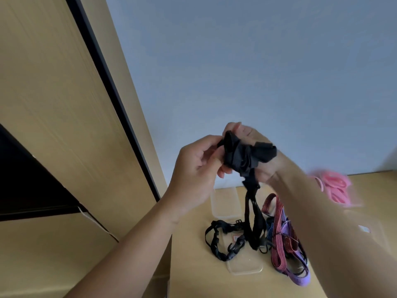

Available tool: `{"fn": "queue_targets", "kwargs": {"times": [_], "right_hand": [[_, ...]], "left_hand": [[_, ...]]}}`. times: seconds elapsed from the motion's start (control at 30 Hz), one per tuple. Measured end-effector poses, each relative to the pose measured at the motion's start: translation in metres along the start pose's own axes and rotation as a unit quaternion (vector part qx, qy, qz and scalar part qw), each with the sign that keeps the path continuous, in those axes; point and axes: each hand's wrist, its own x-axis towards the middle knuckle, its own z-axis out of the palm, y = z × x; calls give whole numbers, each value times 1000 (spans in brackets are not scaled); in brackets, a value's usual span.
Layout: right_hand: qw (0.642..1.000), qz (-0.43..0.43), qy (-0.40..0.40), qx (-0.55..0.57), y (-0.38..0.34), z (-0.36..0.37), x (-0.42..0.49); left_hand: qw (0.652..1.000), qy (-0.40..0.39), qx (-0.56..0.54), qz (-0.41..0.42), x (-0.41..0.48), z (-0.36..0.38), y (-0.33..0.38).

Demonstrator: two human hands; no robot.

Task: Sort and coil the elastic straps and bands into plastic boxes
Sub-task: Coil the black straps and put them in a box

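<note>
Raised above the table, my left hand (196, 166) and my right hand (253, 143) both grip a bunched black elastic strap (240, 157). Its loose tail hangs down to the tabletop. Below lies a thin black strap with plastic buckles (221, 241). To its right sits a tangle of red striped bands (279, 241) and a purple band (300, 278). A clear plastic box (224, 203) stands behind the pile. Another clear box (242, 266) lies partly under the straps. A heap of pink bands (335, 188) rests at the right, blurred.
The wooden table (193, 265) has its left edge near the straps. A tall wooden cabinet with a dark edge (120, 104) rises on the left. A pale blue wall (257, 72) stands behind the table. A small white piece (364, 229) lies at the right.
</note>
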Motion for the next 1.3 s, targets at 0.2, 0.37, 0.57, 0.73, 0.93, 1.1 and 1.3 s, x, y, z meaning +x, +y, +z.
{"fn": "queue_targets", "kwargs": {"times": [0.2,0.37,0.57,0.73,0.93,1.1,1.3], "right_hand": [[986,57,138,-69,42,21,-8],[958,77,225,-161,56,49,-14],[896,83,188,-394,51,67,-28],[846,68,103,-519,26,63,-49],[719,6,66,-692,-28,48,-50],[719,-46,100,-686,-47,23,-39],[705,-142,145,-680,-12,-18,-18]], "left_hand": [[985,103,-82,-108,-3,4,-12],[977,140,-90,-135,3,-1,-16],[965,215,-25,-150,5,-3,-29],[966,214,132,-62,1,-15,-39],[934,129,324,71,-9,-19,-38],[953,32,301,20,-13,-29,-34],[991,-65,78,-85,-27,-30,-25]]}}
